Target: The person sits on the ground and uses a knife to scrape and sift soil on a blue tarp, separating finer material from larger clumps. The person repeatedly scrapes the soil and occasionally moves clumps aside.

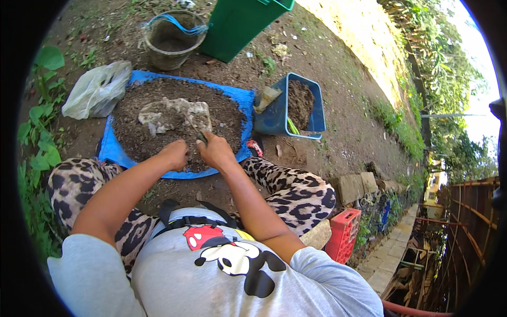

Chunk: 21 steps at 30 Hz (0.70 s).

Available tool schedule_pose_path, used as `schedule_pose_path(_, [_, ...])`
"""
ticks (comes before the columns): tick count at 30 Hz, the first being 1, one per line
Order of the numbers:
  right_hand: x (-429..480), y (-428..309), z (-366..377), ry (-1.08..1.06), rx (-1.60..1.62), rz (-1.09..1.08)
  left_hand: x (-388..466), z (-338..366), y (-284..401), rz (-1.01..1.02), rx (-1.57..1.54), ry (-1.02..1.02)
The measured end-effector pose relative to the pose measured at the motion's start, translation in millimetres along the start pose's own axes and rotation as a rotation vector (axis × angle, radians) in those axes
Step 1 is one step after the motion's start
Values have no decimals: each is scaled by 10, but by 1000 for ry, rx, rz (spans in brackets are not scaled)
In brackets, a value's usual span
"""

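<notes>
My right hand grips the dark handle of a thin-bladed tool, perhaps a knife. Its blade points away from me over a whitish, dirt-covered slab whose material is unclear. Just left of it, my left hand is low over the loose dark soil with its fingers curled; whether anything is in them is hidden. The soil is spread on a blue plastic sheet on the ground, between my legs.
A blue bin holding clumped soil and a green-handled item stands right of the sheet. Beyond are a grey bucket with blue twine and a green bin. A white plastic bag lies left; a red crate is near my right side.
</notes>
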State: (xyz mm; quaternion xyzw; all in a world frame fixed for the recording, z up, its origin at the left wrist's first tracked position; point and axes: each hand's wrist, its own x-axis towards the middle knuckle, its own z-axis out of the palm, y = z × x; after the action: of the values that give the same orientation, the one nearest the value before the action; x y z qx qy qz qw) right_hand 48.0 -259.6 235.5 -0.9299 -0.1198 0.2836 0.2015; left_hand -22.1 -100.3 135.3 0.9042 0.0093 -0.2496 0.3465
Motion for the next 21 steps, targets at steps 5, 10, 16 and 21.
schedule_pose_path(5, [26,81,10,37,-20,-52,181,662,-227,-249,-276,185])
schedule_pose_path(10, [92,249,-14,-56,112,-1,357,646,-793,42,-185,391])
schedule_pose_path(16, [120,364,80,-118,37,48,785,-7,-887,-355,-540,574])
schedule_pose_path(21, [15,265,133,-9,30,113,1027,-10,-975,-508,-503,558])
